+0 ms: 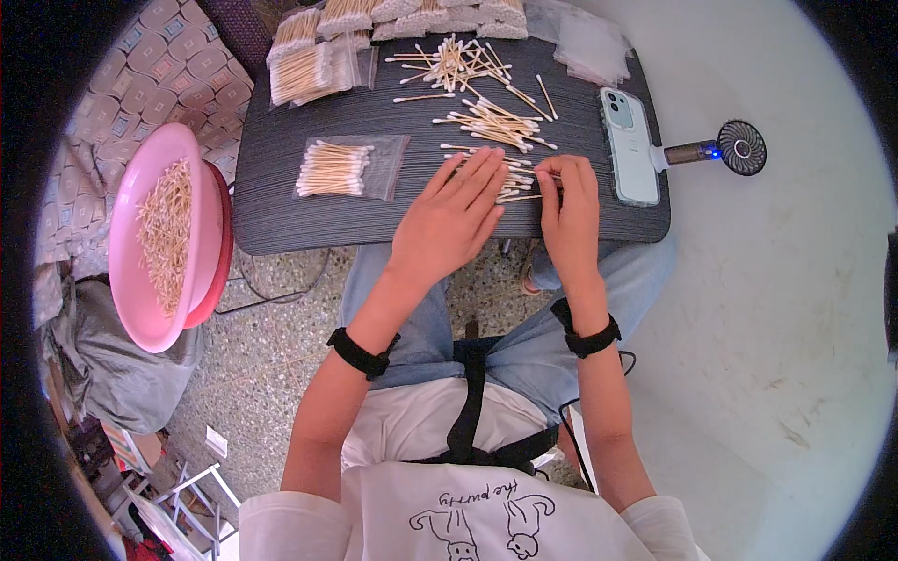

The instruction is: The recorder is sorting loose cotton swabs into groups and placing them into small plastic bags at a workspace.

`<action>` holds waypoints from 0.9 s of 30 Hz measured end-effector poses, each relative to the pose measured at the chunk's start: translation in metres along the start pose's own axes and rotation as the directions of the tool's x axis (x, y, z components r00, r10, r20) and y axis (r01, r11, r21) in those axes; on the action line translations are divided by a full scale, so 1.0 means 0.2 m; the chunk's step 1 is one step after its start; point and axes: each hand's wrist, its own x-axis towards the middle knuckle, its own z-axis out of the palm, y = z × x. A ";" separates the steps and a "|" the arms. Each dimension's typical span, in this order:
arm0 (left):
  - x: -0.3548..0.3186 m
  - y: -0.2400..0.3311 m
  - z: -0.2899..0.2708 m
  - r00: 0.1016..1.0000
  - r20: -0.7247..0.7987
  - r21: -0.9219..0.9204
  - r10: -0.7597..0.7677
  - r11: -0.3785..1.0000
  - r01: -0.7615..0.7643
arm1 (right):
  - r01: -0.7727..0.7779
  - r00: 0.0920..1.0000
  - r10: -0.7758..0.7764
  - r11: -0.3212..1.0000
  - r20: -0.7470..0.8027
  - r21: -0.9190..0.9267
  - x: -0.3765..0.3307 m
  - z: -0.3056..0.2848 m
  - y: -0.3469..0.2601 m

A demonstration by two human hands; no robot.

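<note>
L hand [451, 213] flat, fingers released, pressing loose cotton swabs [517, 183] on dark surface [281, 210]. R hand [567, 201] fingers pinching a few swabs. Judgement: square tips w/ L palm before lifting; filled bag [344, 168] lies well apart to the left.

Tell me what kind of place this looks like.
Probably a home workspace for hand-packing cotton swabs, not a factory. A small dark lap table holds loose swabs and filled clear bags, a pink basin of sticks sits beside it, and the floor is speckled terrazzo.
</note>
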 end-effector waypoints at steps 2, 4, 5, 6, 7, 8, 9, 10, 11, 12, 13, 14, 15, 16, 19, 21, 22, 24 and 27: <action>-0.01 0.00 0.01 0.996 0.090 0.067 0.009 0.998 -0.015 | -0.014 1.000 0.014 1.000 -0.005 0.009 0.00 0.01 0.01; -0.01 0.00 0.01 0.996 0.093 0.066 0.005 0.998 -0.011 | -0.028 1.000 0.028 0.999 -0.009 0.017 0.00 0.01 0.01; -0.01 0.00 0.01 0.995 0.096 0.065 0.001 0.998 -0.008 | -0.057 0.998 0.058 0.998 -0.010 0.030 0.00 0.00 0.00; -0.01 0.00 0.01 0.995 0.096 0.065 0.001 0.998 -0.007 | -0.087 0.996 0.087 0.995 -0.011 0.042 0.00 0.00 0.00; -0.01 -0.01 0.02 0.996 0.085 0.043 -0.001 0.999 -0.002 | -0.086 0.996 0.087 0.995 -0.011 0.042 0.00 -0.01 0.00; -0.02 -0.01 0.02 0.997 0.075 0.020 -0.004 1.000 0.002 | -0.089 0.996 0.088 0.995 0.019 0.036 -0.01 -0.01 0.00; -0.02 -0.01 0.02 0.997 0.076 0.021 -0.004 1.000 0.003 | -0.092 0.995 0.090 0.995 0.049 0.032 -0.01 -0.02 0.00; -0.02 -0.01 0.02 0.997 0.075 0.010 -0.004 1.000 0.003 | -0.092 0.995 0.090 0.995 0.049 0.032 -0.01 -0.03 0.00; -0.02 -0.01 0.01 0.997 0.075 -0.001 -0.004 1.000 0.004 | -0.109 0.991 0.106 0.993 0.079 0.036 -0.01 -0.04 0.00; -0.02 -0.01 0.02 0.997 0.075 -0.002 -0.004 1.000 0.004 | -0.126 0.987 0.122 0.991 0.108 0.038 0.00 -0.05 0.00; -0.01 -0.01 0.02 0.997 0.071 -0.005 -0.006 1.000 0.006 | -0.126 0.987 0.122 0.991 0.109 0.039 -0.01 -0.05 0.00; -0.01 -0.01 0.02 0.998 0.067 -0.008 -0.008 1.000 0.009 | -0.100 0.990 0.098 0.995 0.103 0.016 -0.01 -0.05 0.01; -0.01 -0.01 0.02 0.998 0.067 -0.009 -0.008 1.000 0.008 | -0.073 0.993 0.074 0.997 0.096 -0.008 -0.01 -0.05 0.02; -0.01 -0.01 0.02 0.998 0.066 -0.005 -0.007 1.000 0.007 | -0.074 0.993 0.074 0.997 0.096 -0.009 -0.01 -0.04 0.02; -0.02 -0.01 0.02 0.998 0.069 -0.007 -0.008 1.000 0.008 | -0.064 0.997 0.063 0.998 0.049 0.016 0.01 -0.02 0.02; -0.01 -0.01 0.02 0.997 0.075 -0.012 -0.009 1.000 0.009 | 0.035 0.999 -0.032 0.994 0.029 -0.106 0.01 -0.01 0.01; -0.01 0.00 0.02 0.998 0.049 0.006 -0.030 1.000 0.030 | 0.035 0.999 -0.032 0.994 0.029 -0.107 0.01 -0.01 0.00; -0.01 0.00 0.02 0.998 0.023 0.025 -0.051 0.998 0.050 | 0.025 0.999 -0.019 0.990 0.046 -0.142 0.01 0.00 0.00; -0.01 0.00 0.03 0.995 0.063 0.103 -0.080 0.992 0.074 | 0.028 0.999 -0.021 0.987 0.048 -0.156 0.02 0.01 -0.02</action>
